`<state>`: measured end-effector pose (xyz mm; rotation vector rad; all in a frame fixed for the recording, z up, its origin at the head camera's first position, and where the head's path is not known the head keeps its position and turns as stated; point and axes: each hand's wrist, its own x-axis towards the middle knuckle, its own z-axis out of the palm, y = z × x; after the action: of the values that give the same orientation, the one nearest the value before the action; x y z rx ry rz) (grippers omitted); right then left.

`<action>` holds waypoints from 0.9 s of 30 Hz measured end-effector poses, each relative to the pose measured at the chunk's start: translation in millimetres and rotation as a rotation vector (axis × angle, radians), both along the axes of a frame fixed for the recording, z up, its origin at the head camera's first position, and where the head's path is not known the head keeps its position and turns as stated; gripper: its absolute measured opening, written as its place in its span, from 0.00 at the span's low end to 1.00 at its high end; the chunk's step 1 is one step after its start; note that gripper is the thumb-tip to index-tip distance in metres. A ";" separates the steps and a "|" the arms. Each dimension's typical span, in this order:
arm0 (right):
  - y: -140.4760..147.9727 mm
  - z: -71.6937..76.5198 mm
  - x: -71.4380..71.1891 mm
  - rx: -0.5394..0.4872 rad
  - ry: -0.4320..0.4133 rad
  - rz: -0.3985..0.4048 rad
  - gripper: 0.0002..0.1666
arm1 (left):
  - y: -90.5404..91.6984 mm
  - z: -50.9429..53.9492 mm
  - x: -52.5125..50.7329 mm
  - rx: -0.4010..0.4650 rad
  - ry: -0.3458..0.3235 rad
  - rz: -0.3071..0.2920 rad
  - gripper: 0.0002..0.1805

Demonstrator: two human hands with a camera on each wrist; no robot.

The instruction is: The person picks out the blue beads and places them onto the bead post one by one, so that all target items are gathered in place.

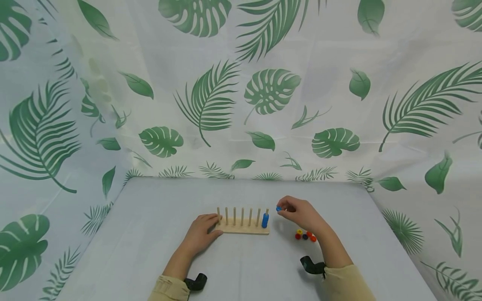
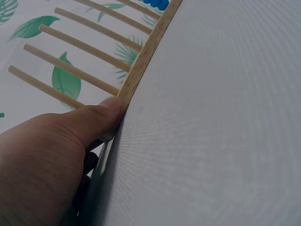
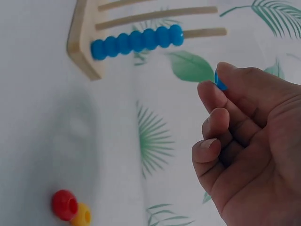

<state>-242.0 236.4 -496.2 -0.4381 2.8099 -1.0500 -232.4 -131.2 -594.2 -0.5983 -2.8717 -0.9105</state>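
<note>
A wooden peg board (image 1: pixel 242 229) with a row of upright pegs stands on the table. My left hand (image 1: pixel 201 234) grips its left end; in the left wrist view the thumb (image 2: pixel 110 106) lies on the board's front edge, and the fingers behind are mostly hidden. Blue beads (image 3: pixel 136 41) are stacked on the rightmost peg, whose tip stays bare. Just right of that peg, my right hand (image 1: pixel 301 213) pinches a single blue bead (image 3: pixel 219 81) between thumb and forefinger, apart from the peg. The other pegs hold no beads.
Loose beads lie on the table below the right hand: a yellow bead (image 1: pixel 299 231), a red bead (image 1: pixel 298 236), a dark blue bead (image 1: pixel 305 236) and orange-red ones (image 1: pixel 313 238). A leaf-patterned cloth (image 1: pixel 241 125) hangs behind the white table (image 1: pixel 158 200).
</note>
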 end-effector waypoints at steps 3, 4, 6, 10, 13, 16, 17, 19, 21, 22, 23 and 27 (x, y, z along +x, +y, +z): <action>-4.5 6.7 1.5 -0.005 0.013 0.013 0.09 | 0.0 -0.2 0.1 0.004 -0.011 0.003 0.30; -5.9 8.6 1.9 -0.005 0.017 0.018 0.09 | 0.2 -0.3 0.2 0.005 -0.010 0.004 0.30; -8.8 12.4 2.9 -0.009 0.022 0.026 0.09 | 0.5 0.0 0.6 0.012 -0.019 0.008 0.30; -15.0 20.2 4.2 -0.026 0.029 0.042 0.09 | 0.8 0.6 1.4 0.016 -0.014 0.010 0.29; -19.9 24.4 4.3 -0.043 0.030 0.059 0.08 | 0.6 0.9 1.7 0.019 -0.017 0.010 0.30; -24.4 25.6 3.5 -0.054 0.024 0.076 0.08 | 0.5 0.6 1.5 0.018 -0.019 0.010 0.30; -25.7 25.3 3.1 -0.054 0.021 0.081 0.08 | 0.5 0.4 1.3 0.020 -0.018 0.009 0.30; -28.3 24.3 2.3 -0.056 0.016 0.082 0.08 | 0.5 0.2 0.9 0.020 -0.014 0.008 0.29; -30.0 22.4 1.3 -0.052 0.013 0.082 0.09 | 0.6 0.1 0.5 0.019 -0.011 0.008 0.29; -30.9 21.5 1.0 -0.050 0.011 0.081 0.09 | 0.7 -0.1 0.4 0.020 -0.009 0.008 0.29; -31.5 20.5 0.6 -0.046 0.010 0.079 0.08 | 0.7 -0.1 0.3 0.021 -0.008 0.007 0.29; -33.0 16.5 -0.5 -0.042 0.005 0.074 0.08 | 0.5 -0.8 0.3 0.018 -0.009 0.006 0.30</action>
<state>-242.5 203.4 -479.8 -0.5449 2.7572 -1.0953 -232.1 -130.7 -595.0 -0.5857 -2.8683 -0.9403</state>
